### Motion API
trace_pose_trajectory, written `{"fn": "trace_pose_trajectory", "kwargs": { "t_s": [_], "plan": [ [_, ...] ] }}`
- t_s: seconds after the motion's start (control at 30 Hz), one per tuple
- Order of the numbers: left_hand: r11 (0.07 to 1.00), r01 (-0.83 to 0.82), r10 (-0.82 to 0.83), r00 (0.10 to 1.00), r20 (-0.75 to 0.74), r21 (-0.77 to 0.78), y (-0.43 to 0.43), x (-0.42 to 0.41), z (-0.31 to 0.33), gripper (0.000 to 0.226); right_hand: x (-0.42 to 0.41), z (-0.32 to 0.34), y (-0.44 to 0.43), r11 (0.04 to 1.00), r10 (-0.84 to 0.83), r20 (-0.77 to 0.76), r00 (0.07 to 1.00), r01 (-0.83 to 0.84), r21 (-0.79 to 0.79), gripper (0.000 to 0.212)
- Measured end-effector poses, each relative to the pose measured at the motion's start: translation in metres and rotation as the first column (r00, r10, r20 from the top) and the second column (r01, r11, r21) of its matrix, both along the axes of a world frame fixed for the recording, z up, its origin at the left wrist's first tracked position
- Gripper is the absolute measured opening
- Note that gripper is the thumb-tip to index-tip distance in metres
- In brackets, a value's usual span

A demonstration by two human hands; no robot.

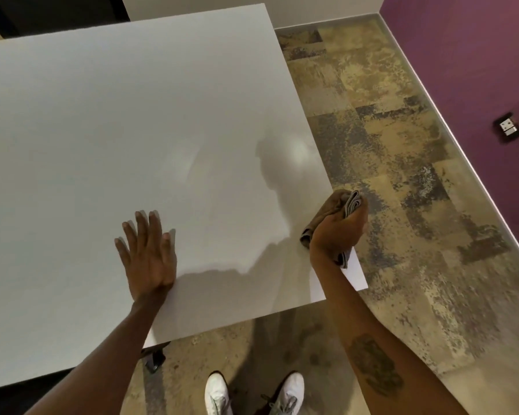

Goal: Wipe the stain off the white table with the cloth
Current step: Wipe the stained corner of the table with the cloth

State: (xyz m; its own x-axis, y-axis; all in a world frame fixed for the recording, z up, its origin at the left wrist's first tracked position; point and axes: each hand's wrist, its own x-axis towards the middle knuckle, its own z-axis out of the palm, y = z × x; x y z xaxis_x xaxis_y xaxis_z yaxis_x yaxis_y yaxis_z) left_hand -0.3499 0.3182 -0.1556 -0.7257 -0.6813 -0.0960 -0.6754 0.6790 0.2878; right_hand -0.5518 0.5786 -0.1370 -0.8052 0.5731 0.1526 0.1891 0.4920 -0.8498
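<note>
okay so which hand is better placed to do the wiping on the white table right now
Right. The right hand is closed on the cloth at the table's right edge, while the left hand lies flat and empty on the top. No stain is visible from here.

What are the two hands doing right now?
Left hand: open, flat on the table, holding nothing.
Right hand: closed on the cloth at the table's edge.

glossy smooth table [102, 130], soft brown cloth [327, 214]
</note>
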Motion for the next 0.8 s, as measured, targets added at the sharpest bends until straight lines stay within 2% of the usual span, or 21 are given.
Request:
{"fn": "trace_pose_trajectory", "kwargs": {
  "t_s": [0.23, 0.53, 0.67, 0.8],
  "plan": [
    [0.997, -0.045, 0.044, 0.999, 0.007, 0.069, -0.007, 0.000, -0.005, 0.069, -0.059, -0.002, -0.035, 0.993, 0.116, 0.012, 0.993, -0.116, 0.004, 0.040],
    [1.000, -0.007, 0.008, 0.999, 0.047, -0.011, -0.012, 0.000, -0.011, 0.071, -0.120, 0.004, -0.076, 0.930, 0.360, 0.043, 0.932, -0.362, 0.062, 0.043],
    [0.999, 0.009, -0.008, 0.999, 0.041, -0.039, -0.012, -0.001, -0.008, 0.074, -0.138, 0.006, -0.092, 0.839, 0.525, 0.112, 0.843, -0.535, 0.093, 0.041],
    [0.999, 0.016, -0.013, 0.999, 0.051, -0.049, -0.011, -0.001, -0.003, 0.074, -0.138, 0.009, -0.094, 0.673, 0.724, 0.170, 0.668, -0.739, 0.033, 0.040]
  ]
}}
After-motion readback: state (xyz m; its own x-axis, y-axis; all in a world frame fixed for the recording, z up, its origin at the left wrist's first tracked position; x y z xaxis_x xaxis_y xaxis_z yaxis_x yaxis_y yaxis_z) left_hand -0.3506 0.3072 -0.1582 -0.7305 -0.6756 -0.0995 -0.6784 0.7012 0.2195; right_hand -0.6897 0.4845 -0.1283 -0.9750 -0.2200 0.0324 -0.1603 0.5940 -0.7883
